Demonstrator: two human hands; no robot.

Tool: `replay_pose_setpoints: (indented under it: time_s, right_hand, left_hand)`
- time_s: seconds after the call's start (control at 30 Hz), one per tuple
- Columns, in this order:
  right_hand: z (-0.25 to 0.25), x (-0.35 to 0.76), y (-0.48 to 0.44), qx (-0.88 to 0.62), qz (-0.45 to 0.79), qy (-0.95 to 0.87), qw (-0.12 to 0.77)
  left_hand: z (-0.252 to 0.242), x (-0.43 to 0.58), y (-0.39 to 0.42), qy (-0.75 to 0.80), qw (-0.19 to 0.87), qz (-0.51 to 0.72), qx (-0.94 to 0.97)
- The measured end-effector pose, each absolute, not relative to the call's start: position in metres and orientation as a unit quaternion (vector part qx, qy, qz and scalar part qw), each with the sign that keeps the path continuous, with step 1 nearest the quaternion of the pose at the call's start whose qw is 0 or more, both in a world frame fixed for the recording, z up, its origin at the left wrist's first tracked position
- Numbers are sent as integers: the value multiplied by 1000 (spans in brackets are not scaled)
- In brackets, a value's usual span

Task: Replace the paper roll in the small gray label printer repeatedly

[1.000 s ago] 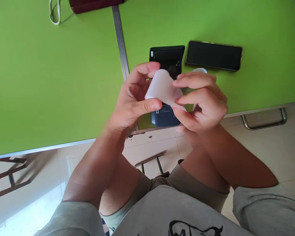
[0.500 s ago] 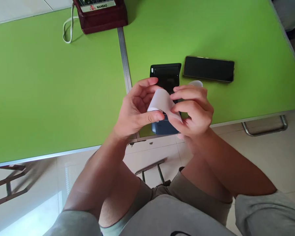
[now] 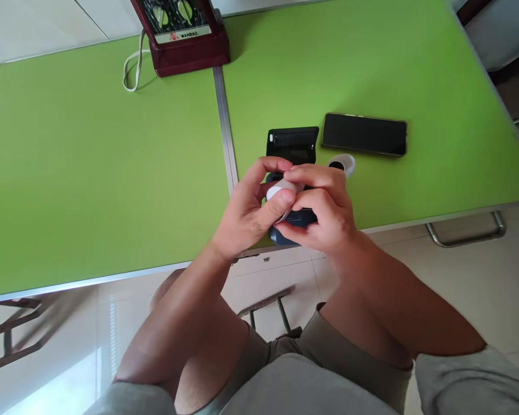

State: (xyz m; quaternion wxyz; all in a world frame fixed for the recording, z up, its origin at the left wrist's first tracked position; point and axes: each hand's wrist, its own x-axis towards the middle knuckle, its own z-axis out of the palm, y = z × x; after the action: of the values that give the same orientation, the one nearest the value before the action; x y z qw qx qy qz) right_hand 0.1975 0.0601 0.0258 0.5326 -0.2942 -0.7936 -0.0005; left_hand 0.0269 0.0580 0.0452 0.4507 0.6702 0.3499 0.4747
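A small white paper roll (image 3: 275, 190) is held between both hands above a dark device. My left hand (image 3: 255, 207) wraps round its left side, thumb on top. My right hand (image 3: 324, 207) pinches it from the right, its fingertips touching the left fingers. Beneath them the black and dark blue device (image 3: 292, 144) lies on the table with its black lid open away from me; the hands hide its middle. Just right of the device, a white ring-like roll with a dark centre (image 3: 349, 165) sits partly behind my right hand.
A black phone (image 3: 364, 135) lies on the green table (image 3: 112, 173), right of the device. At the back stands a dark red WANBAO appliance (image 3: 194, 55) with a white cord (image 3: 130, 88). A metal strip (image 3: 225, 127) crosses the table.
Both hands have drawn together around the paper roll, covering more of it. The loose paper flap at its right is now mostly hidden. The camera view has shifted slightly, showing more of the table's back.
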Motion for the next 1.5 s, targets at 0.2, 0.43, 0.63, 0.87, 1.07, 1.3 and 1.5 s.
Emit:
replay_pose_setpoints:
  time_s: [0.2,0.43,0.63,0.87,1.07,1.3,1.5]
  right_hand:
    - [26,192,63,-321,8,-765,559]
    - [8,216,69,-343,155,-690,618]
    - [9,229,65,-366,159,-723,564]
    - [13,215,64,-319,114,-763,550]
    - [19,212,61,-328,95,-784,518]
    - [36,229,66,-391,68,-809,434]
    - [29,227,75,-368,-14,-813,450]
  left_hand:
    - [45,31,55,336,451,446,696]
    - [30,22,65,327,531,542,563]
    - [15,15,68,376,457,518,618]
    - [26,16,64,299,343,475,753]
    - [24,18,66,301,334,504,737]
    - [21,17,68,338,372,472,725]
    - [6,2,69,428,357,464,688]
